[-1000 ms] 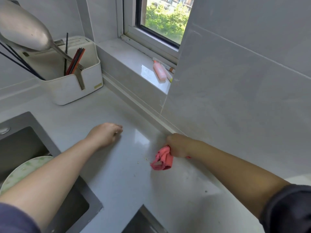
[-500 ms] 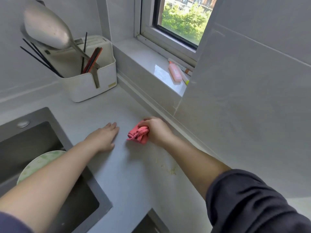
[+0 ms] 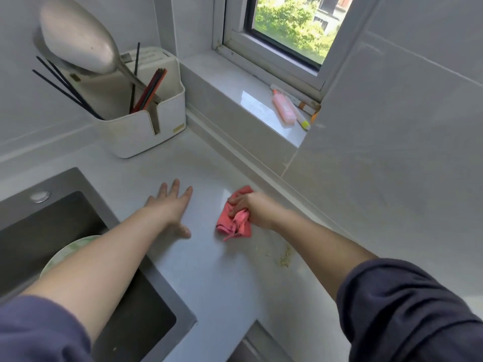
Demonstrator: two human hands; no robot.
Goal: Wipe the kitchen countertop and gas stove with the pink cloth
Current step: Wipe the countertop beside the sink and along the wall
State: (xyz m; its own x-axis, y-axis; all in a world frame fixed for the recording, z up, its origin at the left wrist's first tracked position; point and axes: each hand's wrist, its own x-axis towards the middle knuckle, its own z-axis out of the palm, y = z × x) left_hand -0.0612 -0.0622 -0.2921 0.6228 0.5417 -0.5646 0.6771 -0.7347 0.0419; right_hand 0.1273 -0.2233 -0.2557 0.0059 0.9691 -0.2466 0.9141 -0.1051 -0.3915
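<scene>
**Pink cloth (image 3: pixel 234 223) bunched under the right hand (image 3: pixel 254 209) on the pale countertop (image 3: pixel 209 278)**

Head view: The cloth lay crumpled on the countertop, near the low upstand at the foot of the tiled wall (image 3: pixel 392 152) and below the window sill (image 3: pixel 235 82). The right hand gripped it from the wall side, fingers curled over the top of the wad and holding it down against the surface, with a loose corner trailing toward the camera. A scatter of yellowish crumbs (image 3: pixel 283 258) sat just beside the right forearm, on the near side of the cloth and not touching it.

The left hand (image 3: pixel 171 207) rested palm down on the countertop to the left of the cloth, apart from it, its fingers straight and spread and nothing in its grasp. Both forearms were bare, with dark sleeves (image 3: pixel 407 309) pushed up toward the elbows.

To the left, a dark sink (image 3: pixel 23 205) was set into the countertop, and a pale green-patterned plate (image 3: pixel 68 253) lay inside it, partly hidden by the left arm. At the back corner stood a white utensil holder (image 3: pixel 141 134) with a metal ladle (image 3: pixel 75 37) and several chopsticks (image 3: pixel 149 91) leaning out of it. On the sill, against the window frame (image 3: pixel 271 64), lay a pink tube-like item (image 3: pixel 283 108) and some pens, too small to tell apart.
</scene>
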